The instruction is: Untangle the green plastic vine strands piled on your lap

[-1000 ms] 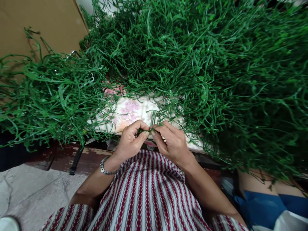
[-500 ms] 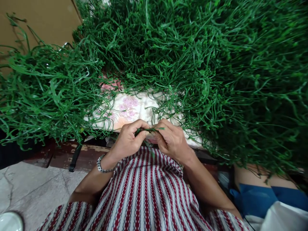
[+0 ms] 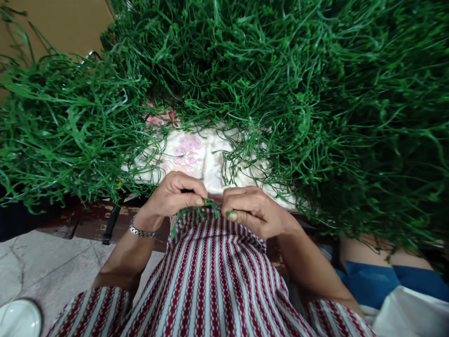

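Note:
Just above my lap, my left hand (image 3: 175,194) is closed in a pinch on a green plastic sprig (image 3: 212,205), and thin stems hang down beneath that hand. A short gap to the right, my right hand (image 3: 254,210) is also closed, with a small green tip showing at its thumb. It looks like part of a similar plastic stem, mostly hidden by the fingers. Beyond both hands lies a white floral cloth (image 3: 189,145) with a few loose stems across it.
A large heap of green plastic stems (image 3: 231,61) covers the back and right, and another heap (image 3: 70,135) lies left. A brown board (image 3: 63,23) stands at the back left. Another person's legs in blue shorts (image 3: 372,281) are at lower right. A white round object (image 3: 21,318) is on the floor.
My hands were together on one green piece. They have moved apart, left hand leftward and right hand rightward and lower, with green showing in each.

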Motion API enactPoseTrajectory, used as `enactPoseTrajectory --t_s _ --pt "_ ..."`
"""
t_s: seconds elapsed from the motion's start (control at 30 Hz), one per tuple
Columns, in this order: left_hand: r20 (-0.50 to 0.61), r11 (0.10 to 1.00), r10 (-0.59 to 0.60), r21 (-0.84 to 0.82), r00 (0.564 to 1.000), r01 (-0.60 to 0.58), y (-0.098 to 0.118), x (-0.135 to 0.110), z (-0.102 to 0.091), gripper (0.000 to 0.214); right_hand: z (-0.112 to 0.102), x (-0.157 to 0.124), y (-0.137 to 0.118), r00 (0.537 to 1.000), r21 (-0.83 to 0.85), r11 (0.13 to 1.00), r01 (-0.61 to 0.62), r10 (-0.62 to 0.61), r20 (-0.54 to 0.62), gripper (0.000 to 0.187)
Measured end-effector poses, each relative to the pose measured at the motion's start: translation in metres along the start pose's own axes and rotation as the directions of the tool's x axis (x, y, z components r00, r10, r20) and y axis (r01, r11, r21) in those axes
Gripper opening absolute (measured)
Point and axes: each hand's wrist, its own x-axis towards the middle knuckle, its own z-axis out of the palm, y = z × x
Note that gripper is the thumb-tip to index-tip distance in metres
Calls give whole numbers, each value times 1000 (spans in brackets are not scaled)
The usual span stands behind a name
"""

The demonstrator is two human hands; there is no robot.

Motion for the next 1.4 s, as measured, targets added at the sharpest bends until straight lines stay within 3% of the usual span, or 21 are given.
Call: enactPoseTrajectory --t_s 0.07,0.17,0.27,0.37,0.47,0.53,0.77,0.87,0.93,1.0,1.03,1.07,1.13,1.23,1.4 --pt "-93 1000 -11 -24 996 9 2 1 0 21 -2 1 0 985 -29 998 -60 54 -163 21" --pt "-158 1000 -16 7 987 18 1 5 9 19 3 6 1 922 -79 989 -127 88 -378 17" --pt "-297 1000 7 -9 955 -10 -3 11 20 17 18 11 2 897 -38 981 -188 156 -414 13" --pt "-419 998 46 -22 907 -61 -9 14 28 14 35 14 4 820 15 958 -286 253 -513 10" --pt "-474 992 99 -25 875 -125 -12 16 32 10 45 15 6 754 126 946 -298 315 -577 8" --pt "-477 987 134 -14 869 -160 -13 16 33 6 46 15 7 734 213 931 -297 365 -573 14" --pt "-454 965 263 140 851 -223 -8 14 32 4 40 12 7 801 345 898 -272 410 -437 25" --pt "-412 982 152 -39 898 -184 -8 13 30 5 36 10 7 824 362 895 -261 401 -399 27" --pt "-378 968 2 -230 926 -95 -7 11 26 12 30 7 6 900 324 923 -209 312 -306 28" --pt "-362 921 -118 -389 925 -35 -6 9 19 17 22 4 3 978 304 948 -99 149 -146 29" --pt "-369 902 -146 -431 918 -29 -5 8 16 19 18 3 1 993 297 954 -51 81 -90 28" --pt "-382 895 -160 -445 910 -30 -4 8 13 20 14 2 0 996 275 961 -27 50 -75 26" --pt "-383 908 -158 -419 910 -18 -2 9 12 20 9 1 -1 983 186 981 -61 92 -161 24" --pt "-335 919 -155 -394 929 11 -2 10 16 16 6 -1 1 922 102 981 -166 191 -336 22" --pt "-225 895 -143 -445 964 29 -5 9 21 19 11 -2 3 844 109 968 -226 250 -474 21"
